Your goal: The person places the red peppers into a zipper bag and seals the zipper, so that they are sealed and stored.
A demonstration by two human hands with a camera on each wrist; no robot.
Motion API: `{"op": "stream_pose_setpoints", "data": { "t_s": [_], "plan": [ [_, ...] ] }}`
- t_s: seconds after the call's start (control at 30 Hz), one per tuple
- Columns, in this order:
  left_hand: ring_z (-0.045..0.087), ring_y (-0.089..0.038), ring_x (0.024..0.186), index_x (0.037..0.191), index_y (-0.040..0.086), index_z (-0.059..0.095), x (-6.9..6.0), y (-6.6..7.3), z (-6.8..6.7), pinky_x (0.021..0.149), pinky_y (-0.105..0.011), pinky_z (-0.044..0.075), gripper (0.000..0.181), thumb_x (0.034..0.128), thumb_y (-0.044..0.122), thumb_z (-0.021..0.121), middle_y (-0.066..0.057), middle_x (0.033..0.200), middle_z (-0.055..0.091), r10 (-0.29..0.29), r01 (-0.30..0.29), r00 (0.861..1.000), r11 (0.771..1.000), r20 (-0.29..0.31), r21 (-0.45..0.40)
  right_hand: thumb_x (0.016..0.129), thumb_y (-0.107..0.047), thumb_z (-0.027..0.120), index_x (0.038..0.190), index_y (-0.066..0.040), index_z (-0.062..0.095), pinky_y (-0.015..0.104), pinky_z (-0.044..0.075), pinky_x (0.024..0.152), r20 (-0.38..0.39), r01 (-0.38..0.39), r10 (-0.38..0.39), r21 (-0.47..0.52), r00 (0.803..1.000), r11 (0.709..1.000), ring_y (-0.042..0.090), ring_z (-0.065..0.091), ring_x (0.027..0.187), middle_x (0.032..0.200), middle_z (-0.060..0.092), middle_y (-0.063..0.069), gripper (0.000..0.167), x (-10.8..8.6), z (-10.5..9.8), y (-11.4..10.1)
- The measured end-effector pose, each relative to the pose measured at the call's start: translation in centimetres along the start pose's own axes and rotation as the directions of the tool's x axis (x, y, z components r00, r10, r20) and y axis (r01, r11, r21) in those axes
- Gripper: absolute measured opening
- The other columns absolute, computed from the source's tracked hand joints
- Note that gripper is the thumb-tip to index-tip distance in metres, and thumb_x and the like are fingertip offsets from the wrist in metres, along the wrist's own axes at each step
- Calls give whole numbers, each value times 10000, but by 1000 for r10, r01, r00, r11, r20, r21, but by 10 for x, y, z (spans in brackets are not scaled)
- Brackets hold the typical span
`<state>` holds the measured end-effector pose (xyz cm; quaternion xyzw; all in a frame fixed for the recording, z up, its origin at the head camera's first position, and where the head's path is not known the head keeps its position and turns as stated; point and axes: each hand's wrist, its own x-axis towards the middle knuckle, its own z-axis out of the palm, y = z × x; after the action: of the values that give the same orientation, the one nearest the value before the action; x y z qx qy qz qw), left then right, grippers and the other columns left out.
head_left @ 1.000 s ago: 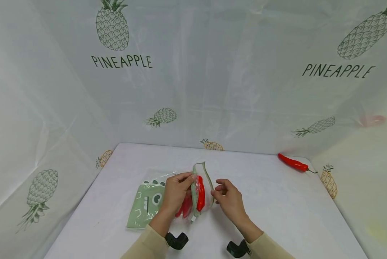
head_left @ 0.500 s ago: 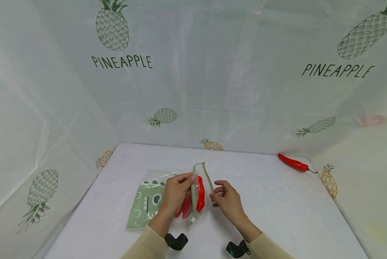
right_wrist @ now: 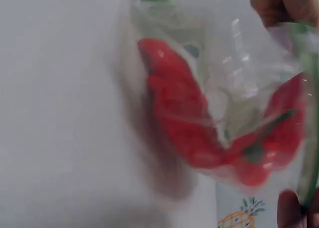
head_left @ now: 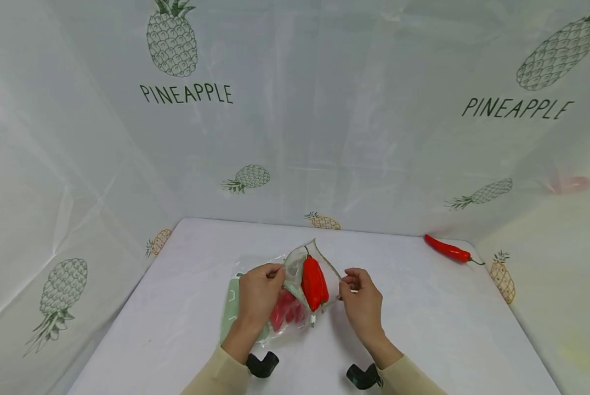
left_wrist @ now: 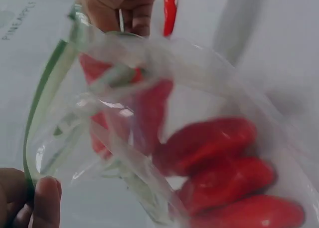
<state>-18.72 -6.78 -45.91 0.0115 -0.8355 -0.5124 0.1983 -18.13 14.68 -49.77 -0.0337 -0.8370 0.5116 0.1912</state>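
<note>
A clear zip bag [head_left: 293,262] with a green rim is held off the table between the two hands, its mouth spread wide. The left hand [head_left: 259,291] pinches the rim on one side, its fingertips also showing low in the left wrist view. On the other side the right hand [head_left: 363,307] pinches the rim between thumb and fingers. Red peppers [head_left: 313,282] with green stems show inside the mouth. More red peppers [left_wrist: 214,143] lie deeper in the bag, seen through the plastic. The bag's green printed part [head_left: 229,307] is partly behind the left hand.
A single red pepper [head_left: 447,249] with a green stem lies at the back right corner of the white table [head_left: 453,323]. Pineapple-printed sheeting [head_left: 324,137] stands behind and beside the table. Black devices [head_left: 262,365] are at both wrists.
The hands have moved apart, the left one leftward and the right one rightward. The bag's mouth has widened and tilted, showing more of the red peppers in it.
</note>
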Motion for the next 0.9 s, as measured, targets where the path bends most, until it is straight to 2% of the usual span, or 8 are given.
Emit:
{"op": "stream_pose_setpoints", "data": {
  "t_s": [0.13, 0.2, 0.3, 0.43, 0.53, 0.67, 0.77, 0.9],
  "plan": [
    [670, -50, 649, 943, 118, 854, -3, 14, 4, 586, -205, 578, 82, 945, 144, 777, 16, 790, 787, -4, 7, 997, 999, 72, -40, 954, -4, 731, 1182, -52, 682, 200, 593, 690, 78, 109, -110, 19, 991, 994, 153, 678, 855, 978, 724, 43, 239, -9, 1, -11],
    [683, -53, 676, 951, 122, 854, -4, 19, 7, 601, -206, 587, 85, 950, 165, 781, 12, 803, 792, -3, 9, 995, 998, 103, -54, 949, -9, 740, 1177, -38, 684, 209, 601, 696, 99, 130, -133, 36, 986, 991, 161, 684, 855, 981, 725, 46, 237, -11, 1, -14],
    [679, -50, 662, 952, 109, 853, -4, 21, 11, 591, -210, 585, 84, 948, 153, 782, 11, 799, 791, 26, -23, 993, 999, 114, -22, 952, -10, 729, 1146, -49, 696, 192, 585, 661, 59, 99, -99, 6, 993, 995, 152, 681, 843, 968, 730, 50, 200, -9, 0, -11],
    [624, -44, 636, 919, 120, 855, -4, 15, 15, 583, -215, 561, 92, 939, 121, 766, 41, 759, 771, 108, -119, 991, 984, 84, 135, 946, -1, 714, 1118, -47, 707, 180, 544, 608, -23, 10, -11, -42, 1000, 999, 161, 663, 826, 945, 732, 66, 178, 0, -5, 2],
    [603, -52, 649, 894, 129, 854, -3, 9, 18, 596, -223, 555, 108, 931, 111, 754, 57, 737, 755, 146, -159, 986, 965, 74, 207, 944, -3, 707, 1142, -26, 701, 193, 539, 593, 7, -29, 29, -46, 1000, 999, 173, 649, 822, 949, 722, 79, 200, 1, -8, 10],
    [636, -68, 691, 933, 126, 856, -4, 2, 24, 637, -236, 584, 90, 939, 122, 766, 43, 784, 775, 146, -161, 984, 974, 101, 161, 949, -17, 702, 1162, -22, 690, 199, 550, 593, 77, -62, 65, -46, 995, 997, 151, 631, 813, 954, 706, 71, 213, -4, -5, 16],
    [656, -63, 736, 997, 140, 855, -4, -2, 30, 676, -219, 597, 86, 956, 159, 782, 36, 851, 795, 118, -129, 984, 988, 131, 86, 950, -17, 705, 1152, -28, 687, 199, 562, 594, 105, -79, 82, -33, 991, 996, 139, 620, 799, 951, 695, 68, 203, -9, 0, 17],
    [666, -49, 765, 1062, 172, 851, -3, -5, 35, 673, -197, 590, 129, 957, 227, 799, 44, 902, 802, 48, -47, 984, 999, 172, -12, 939, -12, 711, 1131, -38, 687, 200, 565, 590, 132, -84, 87, -22, 987, 996, 124, 612, 777, 933, 686, 55, 195, -16, 6, 18]
  ]
}}
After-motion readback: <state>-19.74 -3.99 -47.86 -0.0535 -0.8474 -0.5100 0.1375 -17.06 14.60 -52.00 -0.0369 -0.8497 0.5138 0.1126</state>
